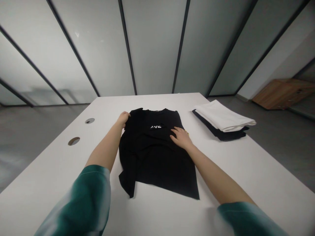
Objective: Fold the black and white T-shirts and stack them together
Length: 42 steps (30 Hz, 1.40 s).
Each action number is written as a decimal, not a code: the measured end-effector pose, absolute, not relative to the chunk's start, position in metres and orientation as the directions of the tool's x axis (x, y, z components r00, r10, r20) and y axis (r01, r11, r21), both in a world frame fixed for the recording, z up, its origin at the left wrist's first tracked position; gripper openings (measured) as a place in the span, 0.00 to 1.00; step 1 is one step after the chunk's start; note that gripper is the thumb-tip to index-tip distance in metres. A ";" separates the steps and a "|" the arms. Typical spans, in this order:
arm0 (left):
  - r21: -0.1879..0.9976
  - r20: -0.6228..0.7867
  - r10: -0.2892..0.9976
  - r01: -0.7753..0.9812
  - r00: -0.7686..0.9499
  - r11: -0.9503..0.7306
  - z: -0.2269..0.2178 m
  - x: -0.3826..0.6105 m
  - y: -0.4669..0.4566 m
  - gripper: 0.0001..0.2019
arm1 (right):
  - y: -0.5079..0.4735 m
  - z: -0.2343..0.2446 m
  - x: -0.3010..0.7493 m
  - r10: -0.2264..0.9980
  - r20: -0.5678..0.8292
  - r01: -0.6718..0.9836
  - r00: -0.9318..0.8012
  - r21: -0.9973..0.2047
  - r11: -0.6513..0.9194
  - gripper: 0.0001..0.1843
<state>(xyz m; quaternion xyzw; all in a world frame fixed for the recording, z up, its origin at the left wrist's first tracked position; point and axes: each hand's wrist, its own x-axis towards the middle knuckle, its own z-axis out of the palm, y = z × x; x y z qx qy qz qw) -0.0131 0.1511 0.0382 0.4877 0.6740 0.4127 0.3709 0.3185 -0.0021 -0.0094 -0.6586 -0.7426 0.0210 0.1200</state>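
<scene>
A black long-sleeved shirt [157,154] with small white lettering on its chest lies spread on the white table [157,213], its collar at the far side. One sleeve runs down along its left side, the cuff reaching past the hem; the other sleeve is not visible. My left hand [124,118] is closed on the shirt's left edge near the shoulder, its fingertips partly hidden. Flat on the right part of the chest rests my right hand [181,137], fingers spread, holding nothing. Some creases cross the shirt's middle.
On the table's right stands a stack of folded cloth: a white piece [223,114] over a black one [221,134]. Two round holes [90,121] are cut into the table's left side. Frosted glass panels [152,46] rise behind, and a wooden cabinet [283,93] stands far right.
</scene>
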 end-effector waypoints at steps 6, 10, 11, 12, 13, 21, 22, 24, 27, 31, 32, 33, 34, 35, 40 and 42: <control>0.909 -0.093 0.937 0.356 -0.336 0.218 0.057 -0.064 0.161 0.13 | -0.001 -0.011 0.319 0.984 0.149 0.969 -0.099 -0.213 0.130 0.26; 0.774 0.183 0.840 0.601 -0.512 0.198 0.055 -0.091 0.155 0.19 | -0.001 -0.011 0.319 0.985 0.142 0.969 -0.099 -0.212 0.128 0.26; 0.695 0.214 0.825 0.675 -0.523 0.248 0.052 -0.095 0.152 0.18 | -0.001 -0.011 0.319 0.985 0.141 0.969 -0.099 -0.210 0.128 0.26; 0.612 0.197 0.833 0.729 -0.517 0.308 0.047 -0.097 0.149 0.17 | -0.001 -0.011 0.319 0.985 0.142 0.970 -0.100 -0.208 0.128 0.26; 0.539 0.129 0.859 0.763 -0.495 0.358 0.042 -0.097 0.145 0.17 | -0.001 -0.011 0.319 0.984 0.144 0.970 -0.101 -0.206 0.130 0.26; 0.501 0.103 0.974 0.857 -0.201 0.124 0.008 -0.054 0.120 0.10 | 0.001 -0.016 0.320 0.982 0.158 0.971 -0.101 -0.199 0.131 0.26; 0.585 0.096 0.967 0.799 -0.235 0.136 0.008 -0.050 0.120 0.09 | 0.001 -0.016 0.320 0.982 0.159 0.971 -0.102 -0.198 0.133 0.26; 0.766 0.031 0.939 0.612 -0.343 0.198 0.011 -0.046 0.123 0.13 | 0.001 -0.016 0.320 0.982 0.160 0.971 -0.104 -0.196 0.135 0.26; 0.884 -0.104 0.888 0.368 -0.447 0.289 0.020 -0.049 0.130 0.20 | 0.000 -0.014 0.319 0.983 0.155 0.971 -0.103 -0.199 0.133 0.26; 0.879 -0.147 0.851 0.328 -0.504 0.346 0.027 -0.063 0.134 0.21 | 0.000 -0.012 0.318 0.984 0.147 0.970 -0.097 -0.207 0.127 0.26; 0.873 -0.150 0.842 0.330 -0.519 0.359 0.028 -0.067 0.133 0.21 | 0.000 -0.012 0.318 0.985 0.145 0.969 -0.097 -0.210 0.127 0.26; 0.866 -0.150 0.835 0.337 -0.530 0.369 0.028 -0.071 0.131 0.21 | 0.000 -0.011 0.318 0.985 0.143 0.969 -0.097 -0.213 0.127 0.26; 0.858 -0.147 0.832 0.350 -0.536 0.377 0.028 -0.074 0.128 0.20 | 0.000 -0.011 0.318 0.985 0.142 0.968 -0.098 -0.216 0.127 0.26; 0.848 -0.142 0.832 0.367 -0.536 0.381 0.028 -0.076 0.125 0.20 | 0.000 -0.011 0.318 0.985 0.141 0.968 -0.098 -0.218 0.128 0.26; 0.790 -0.126 0.869 0.482 -0.478 0.380 0.031 -0.075 0.117 0.12 | 0.000 -0.011 0.318 0.985 0.138 0.967 -0.101 -0.219 0.130 0.26; 0.764 -0.121 0.886 0.528 -0.447 0.370 0.033 -0.072 0.117 0.10 | 0.001 -0.012 0.318 0.985 0.143 0.967 -0.100 -0.218 0.130 0.26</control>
